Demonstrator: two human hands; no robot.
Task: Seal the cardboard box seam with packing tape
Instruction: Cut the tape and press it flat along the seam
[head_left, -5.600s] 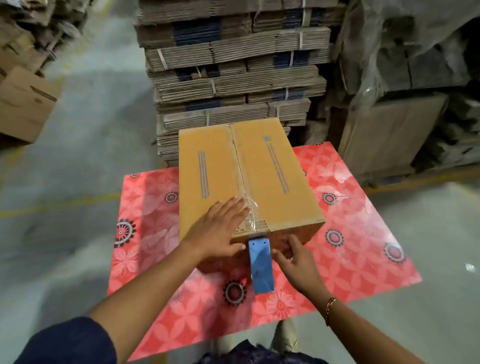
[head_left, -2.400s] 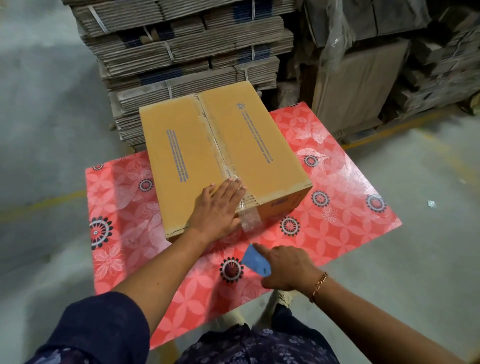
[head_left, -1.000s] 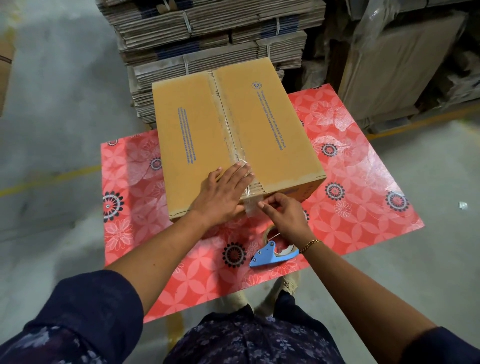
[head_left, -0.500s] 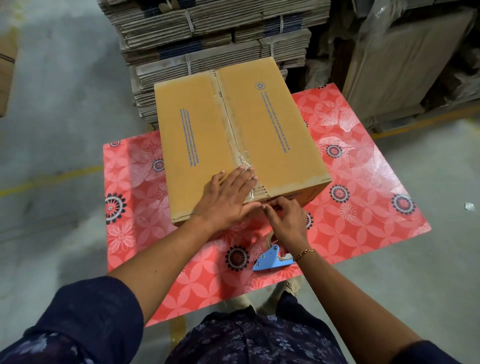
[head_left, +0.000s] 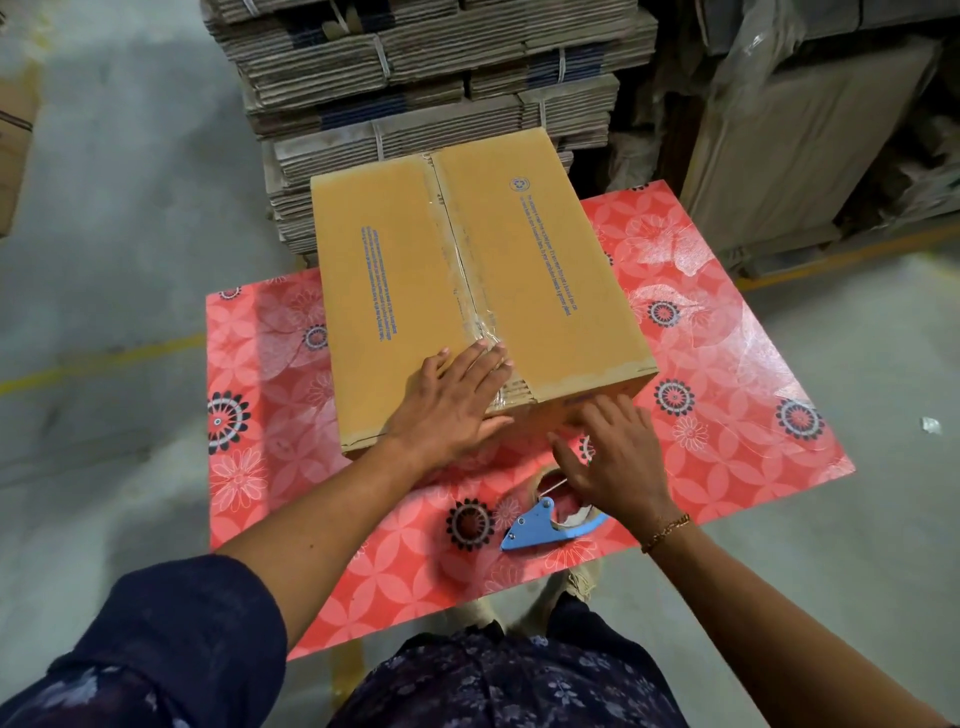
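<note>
A closed brown cardboard box stands on a table with a red flowered cover. Clear packing tape runs along its middle seam and folds over the near edge. My left hand lies flat on the box top at the near end of the seam, fingers spread over the tape. My right hand hovers with spread fingers in front of the box's near side, holding nothing. A blue tape dispenser lies on the table just below my right hand, partly hidden by it.
Bundled stacks of flat cardboard rise directly behind the table. More cardboard sheets wrapped in plastic lean at the back right. Another box sits at the far left. Grey concrete floor with a yellow line surrounds the table.
My right hand set the dispenser down on the table, pressed the tape end against the box's near side, then lifted off and spread its fingers. My left hand stayed on the seam.
</note>
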